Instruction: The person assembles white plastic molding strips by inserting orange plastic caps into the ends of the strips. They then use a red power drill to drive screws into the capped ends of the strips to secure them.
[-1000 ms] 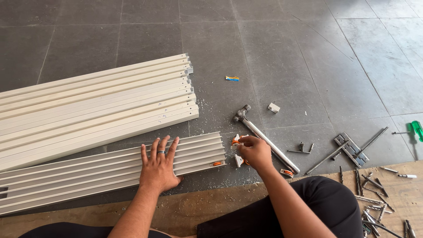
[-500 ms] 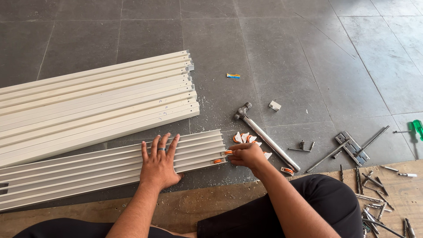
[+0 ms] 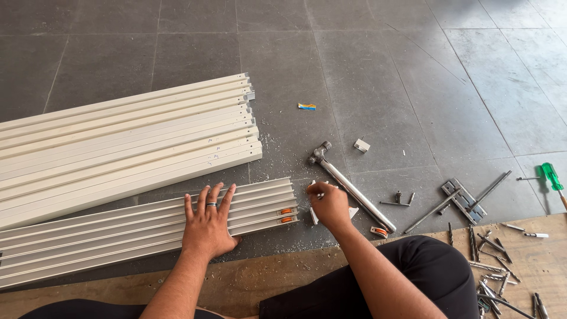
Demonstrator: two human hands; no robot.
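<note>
My left hand [image 3: 207,227] lies flat, fingers spread, on the near white track rail [image 3: 118,233] on the floor, while my right hand [image 3: 328,204] pinches a small white piece [image 3: 312,186] just past its right end, beside the hammer [image 3: 351,186].

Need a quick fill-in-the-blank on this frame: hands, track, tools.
1. The left hand lies flat on the ribbed white ____.
2. The finger ring is on the ____ hand.
3. The hammer lies on the floor just past the ____ hand.
4. The screwdriver at the far right has a ____ handle.

Missing words: track; left; right; green
</note>
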